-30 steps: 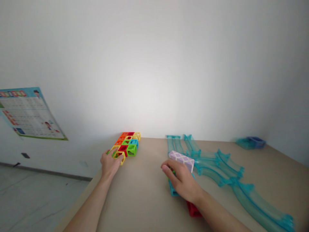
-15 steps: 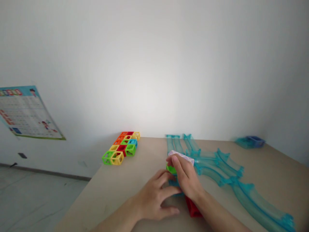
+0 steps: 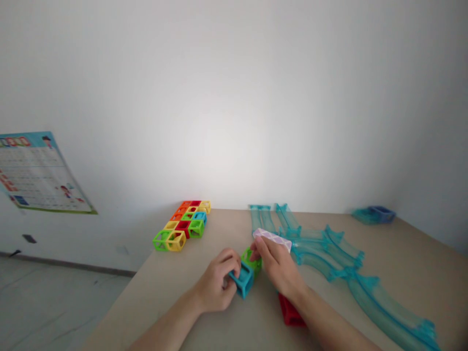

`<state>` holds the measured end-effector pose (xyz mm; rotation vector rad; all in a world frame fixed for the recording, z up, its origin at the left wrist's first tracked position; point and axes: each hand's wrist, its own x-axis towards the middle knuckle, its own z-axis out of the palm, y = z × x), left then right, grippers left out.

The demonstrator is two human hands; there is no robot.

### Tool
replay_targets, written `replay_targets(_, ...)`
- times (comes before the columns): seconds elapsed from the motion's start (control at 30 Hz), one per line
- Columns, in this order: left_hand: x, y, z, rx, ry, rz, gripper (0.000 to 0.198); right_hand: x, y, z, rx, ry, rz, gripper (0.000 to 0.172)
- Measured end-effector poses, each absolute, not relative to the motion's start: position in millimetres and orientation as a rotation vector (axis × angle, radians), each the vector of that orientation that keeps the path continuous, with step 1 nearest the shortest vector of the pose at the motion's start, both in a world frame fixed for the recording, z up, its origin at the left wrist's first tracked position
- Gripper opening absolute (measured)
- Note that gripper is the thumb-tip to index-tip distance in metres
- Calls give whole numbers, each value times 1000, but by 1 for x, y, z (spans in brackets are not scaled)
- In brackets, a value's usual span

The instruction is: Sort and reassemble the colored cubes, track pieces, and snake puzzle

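A person's bare left hand (image 3: pixel 216 282) and bare right hand (image 3: pixel 281 268) show slender fingers (image 3: pixel 268 249) and narrow wrists (image 3: pixel 197 298). The left forearm (image 3: pixel 173 319) and right forearm (image 3: pixel 325 314), likewise bare, widen smoothly toward the lower edge of the view; fingernail detail is indistinct.

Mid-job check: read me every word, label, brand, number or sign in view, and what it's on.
Nothing is readable.
Wall poster, heading: colored characters, too blurred to read.
Wall poster, smaller lines: too small and blurred.
Blue cube, green cube, purple patterned block, turquoise tracks: no lettering visible.
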<state>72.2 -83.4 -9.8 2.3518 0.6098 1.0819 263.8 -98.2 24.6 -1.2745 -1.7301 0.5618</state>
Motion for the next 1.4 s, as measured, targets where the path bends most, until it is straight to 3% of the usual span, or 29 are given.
replay_targets(0.07,67,-78,-11,2311,642,1125,25,264,-98,25,-1292,-1791,546,41)
replay_targets(0.2,63,-72,-13,2304,751,1159,24,262,-100,23,-1224,-2032,451,9)
replay_targets(0.33,64,-72,-16,2320,829,1172,24,260,-103,20,-1188,-2215,343,28)
replay_targets(0.5,65,-69,-20,2344,1010,1200,24,260,-98,15,-1337,-2222,299,17)
replay_targets(0.7,37,-47,-19,2234,1867,1216,19,265,-97,15,-1442,-2255,282,16)
replay_targets(0.87,9,-33,-18,2157,2155,1211,19,265,-99,17,-1434,-2253,283,17)
replay_targets(1.23,11,-34,-16,2190,2048,1450,33,266,-99,15,-1357,-2169,313,15)
replay_targets(1.4,34,-60,-5,2336,1479,1538,25,266,-102,18,-1133,-2215,360,18)
